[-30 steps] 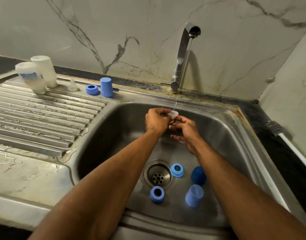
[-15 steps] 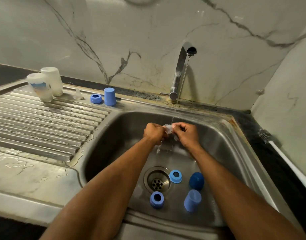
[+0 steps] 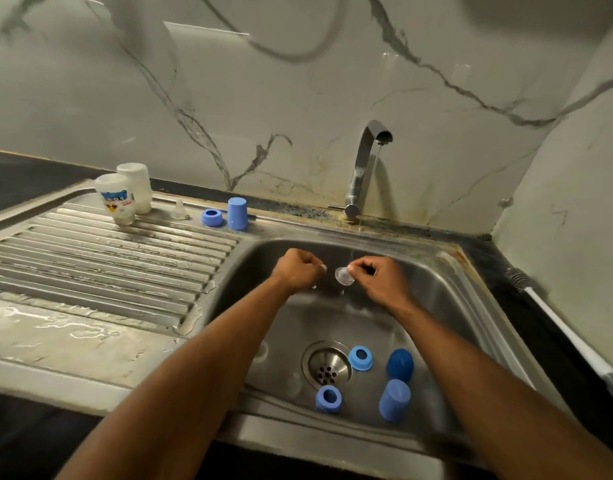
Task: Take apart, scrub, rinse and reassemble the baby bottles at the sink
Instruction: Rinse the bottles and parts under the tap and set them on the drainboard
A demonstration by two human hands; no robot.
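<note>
My right hand [image 3: 381,277] pinches a clear silicone teat [image 3: 344,274] under the thin stream from the tap [image 3: 365,164], over the sink basin [image 3: 447,306]. My left hand [image 3: 298,270] hangs just left of the teat with fingers curled and holds nothing. On the basin floor lie two blue collar rings [image 3: 360,357] [image 3: 328,398], a light blue cap [image 3: 395,400] and a dark blue cap [image 3: 400,364]. On the drainboard stand two upturned bottles [image 3: 118,199] [image 3: 136,187], another teat [image 3: 179,210], a blue ring [image 3: 212,216] and a blue cap [image 3: 237,213].
The drain strainer [image 3: 327,367] sits mid-basin. A ribbed, wet drainboard [image 3: 100,268] spreads to the left. A bottle brush [image 3: 554,317] with a white handle lies on the dark counter at the right. Marble wall stands behind.
My hands have come apart: the left hand let go of the teat and moved left, while the right keeps it under the water. The camera tilted up.
</note>
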